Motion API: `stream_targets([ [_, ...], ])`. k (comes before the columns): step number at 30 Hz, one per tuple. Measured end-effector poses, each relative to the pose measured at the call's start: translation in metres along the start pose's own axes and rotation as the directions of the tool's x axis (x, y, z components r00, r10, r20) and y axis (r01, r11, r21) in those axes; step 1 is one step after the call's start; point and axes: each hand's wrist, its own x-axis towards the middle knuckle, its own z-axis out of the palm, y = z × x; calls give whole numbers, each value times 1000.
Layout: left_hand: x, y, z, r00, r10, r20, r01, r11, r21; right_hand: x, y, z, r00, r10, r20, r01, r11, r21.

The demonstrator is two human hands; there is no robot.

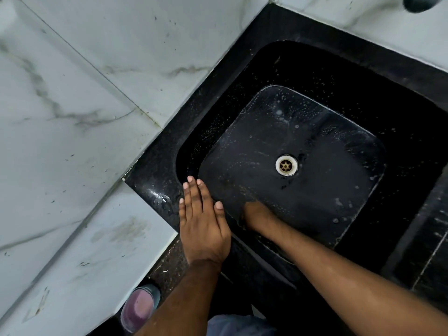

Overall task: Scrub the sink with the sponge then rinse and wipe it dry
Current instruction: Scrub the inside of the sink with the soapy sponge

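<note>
Left hand (202, 223) lying flat, fingers straight and together, on sink (155, 170) rim near-left of drain (286, 165). Right hand (257, 214) reaching into wet basin; grip unclear, sponge not discernible.

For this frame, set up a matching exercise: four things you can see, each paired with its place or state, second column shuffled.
Things:
1. left hand
2. right hand
3. round pale metal drain
4. black stone sink

Places or states:
A. in the middle of the basin floor
B. flat, fingers straight, on the sink's near-left rim
C. wet, dotted with droplets and suds
D. down inside the basin, fingers hidden

Pairs: 1-B, 2-D, 3-A, 4-C
</note>
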Motion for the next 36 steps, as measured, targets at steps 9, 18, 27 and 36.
stream_targets([
  [9, 0, -1, 3, 999, -13, -39, 12, 1000, -15, -75, 32, -11, 994, -105, -18, 102, 889, 447],
  [18, -14, 26, -6, 996, 85, -34, -85, 996, 7, -131, 85, -5, 928, 204, -311, 149, 562, 814],
  [27, -40, 157, -23, 899, 437, -9, -419, 856, -302, -203, 123, -10, 706, 450, -546, 381, 408, 830],
  [36, -53, 271, -17, 706, 708, 24, -646, 657, -389, -274, 205, -22, 381, 709, -593, 383, 463, 799],
])
